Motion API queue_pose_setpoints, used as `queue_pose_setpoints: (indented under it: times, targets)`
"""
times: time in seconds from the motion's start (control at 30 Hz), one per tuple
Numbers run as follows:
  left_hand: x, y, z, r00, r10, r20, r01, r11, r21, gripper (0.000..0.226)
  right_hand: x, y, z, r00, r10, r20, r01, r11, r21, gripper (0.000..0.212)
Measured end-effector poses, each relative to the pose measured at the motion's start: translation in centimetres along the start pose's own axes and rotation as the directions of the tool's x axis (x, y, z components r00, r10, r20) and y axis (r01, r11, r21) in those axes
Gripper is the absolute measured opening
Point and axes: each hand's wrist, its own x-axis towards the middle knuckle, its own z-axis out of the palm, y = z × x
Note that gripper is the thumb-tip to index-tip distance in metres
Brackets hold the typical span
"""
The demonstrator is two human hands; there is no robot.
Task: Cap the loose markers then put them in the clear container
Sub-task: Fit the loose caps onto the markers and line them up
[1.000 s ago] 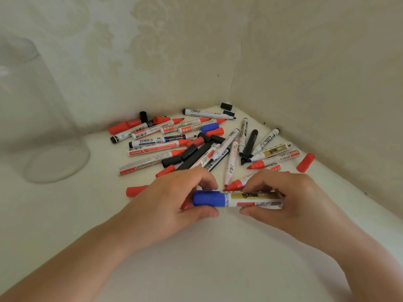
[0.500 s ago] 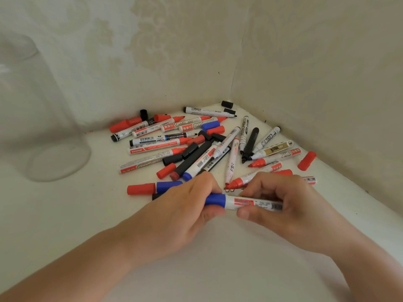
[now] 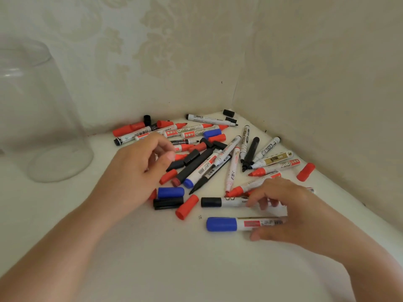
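Observation:
A pile of red, blue and black markers (image 3: pixel 218 155), many uncapped, lies in the corner of a white surface. My right hand (image 3: pixel 290 212) arches over two capped markers at the pile's near edge. Its thumb and fingers hold the tail of a blue-capped marker (image 3: pixel 237 224), and its fingertips touch a black-capped marker (image 3: pixel 222 202) just behind. My left hand (image 3: pixel 137 171) hovers over the pile's left side, fingers loosely curled, holding nothing. Loose caps lie near it: a blue cap (image 3: pixel 171 192), a black cap (image 3: pixel 168 203) and a red cap (image 3: pixel 187 207). The clear container (image 3: pixel 54 168) stands at far left.
Two patterned walls meet in a corner (image 3: pixel 236 90) right behind the pile. Another red cap (image 3: pixel 305 172) lies near the right wall. The white surface (image 3: pixel 174 258) stretches toward me in front of the markers.
My left hand let go of the blue cap, now seated on the marker, and moved up and left over the pile. My right hand shifted right, keeping the marker's tail low by the surface.

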Motion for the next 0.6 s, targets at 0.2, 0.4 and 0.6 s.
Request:
queue_pose_setpoints:
  times: [0.2,0.4,0.6]
  targets:
    - [-0.2,0.3,0.1,0.995,-0.015,0.097,0.013,1.0,0.023,0.015,1.4,-0.4,2.1,0.978,-0.197,-0.074,0.179,0.965,-0.193,0.065]
    - [-0.2,0.3,-0.3,0.989,-0.049,0.137,0.046,0.999,0.026,0.019,1.3,-0.4,2.3,0.992,-0.102,0.068,0.11,0.987,-0.12,0.048]
    - [0.3,-0.6,-0.5,0.985,-0.123,0.121,0.118,0.992,0.049,0.005,0.4,0.4,0.3,0.991,0.057,0.121,-0.049,0.996,-0.069,0.08]
